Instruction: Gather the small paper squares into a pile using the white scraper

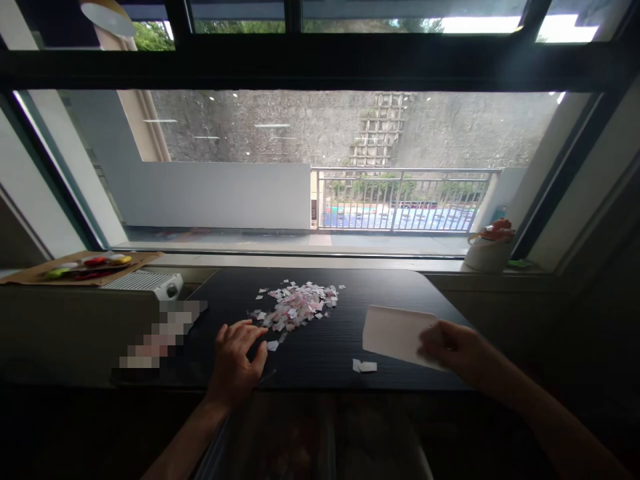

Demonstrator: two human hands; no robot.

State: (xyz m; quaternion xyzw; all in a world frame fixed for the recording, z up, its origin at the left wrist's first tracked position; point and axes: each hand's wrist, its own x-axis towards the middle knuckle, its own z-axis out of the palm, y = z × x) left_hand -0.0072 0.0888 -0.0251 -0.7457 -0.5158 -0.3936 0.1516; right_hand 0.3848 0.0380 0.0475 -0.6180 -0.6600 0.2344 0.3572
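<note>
A heap of small torn paper scraps (300,303), white and pinkish, lies on the dark table (350,287). At the near left edge of the heap rests my left hand (240,353), its fingers spread and curved over the tabletop beside a few loose scraps. My right hand (447,343), slightly blurred, pinches the right end of a pale sheet of paper (393,330) over the table's right side. Below that sheet sit two white paper pieces (365,366), side by side near the front edge.
A wide window (320,133) stands behind the table. On its sill at right is a white pot (487,250) with something orange on top. To the left are a white heater (150,283) and a brown board (30,270) bearing colourful items. A pixelated patch covers the table's left edge.
</note>
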